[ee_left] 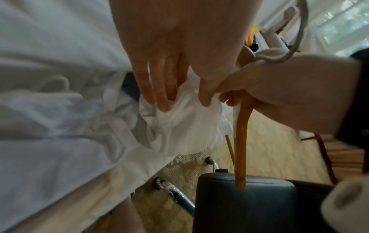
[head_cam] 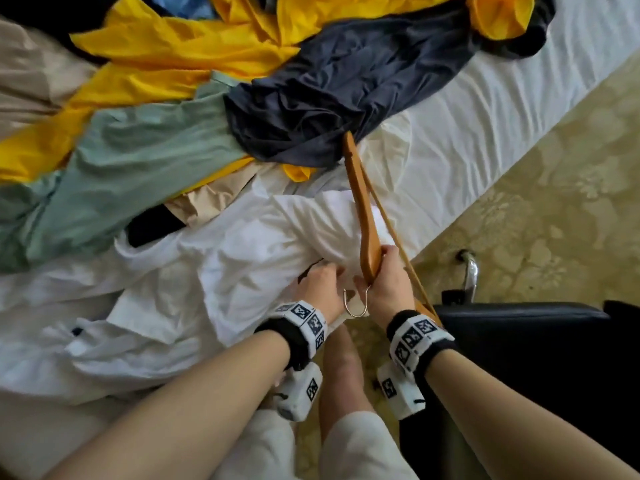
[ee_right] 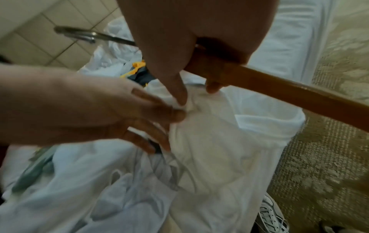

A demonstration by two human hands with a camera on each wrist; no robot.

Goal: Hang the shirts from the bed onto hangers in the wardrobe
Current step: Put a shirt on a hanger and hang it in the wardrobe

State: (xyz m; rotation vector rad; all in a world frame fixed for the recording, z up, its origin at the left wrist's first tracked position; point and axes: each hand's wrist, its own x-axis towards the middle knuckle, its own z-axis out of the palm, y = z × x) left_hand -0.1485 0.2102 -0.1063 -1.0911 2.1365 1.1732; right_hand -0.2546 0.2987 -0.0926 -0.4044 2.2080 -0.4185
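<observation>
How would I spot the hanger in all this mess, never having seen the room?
Start at the bed, heaped with coloured shirts, and find its near edge, where a white shirt lies bunched. The right hand grips the wooden hanger over it. It is the only stiff thing among the cloth: orange-brown wood with a silver hook, its far tip reaching the navy shirt.

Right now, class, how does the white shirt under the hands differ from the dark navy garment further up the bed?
The white shirt is pale; the dark navy garment is almost black. The left hand pinches the white shirt, beside the right hand gripping the hanger; no hand touches the dark navy garment. The white shirt lies nearest the person, the dark navy garment farther back. Both lie crumpled.
</observation>
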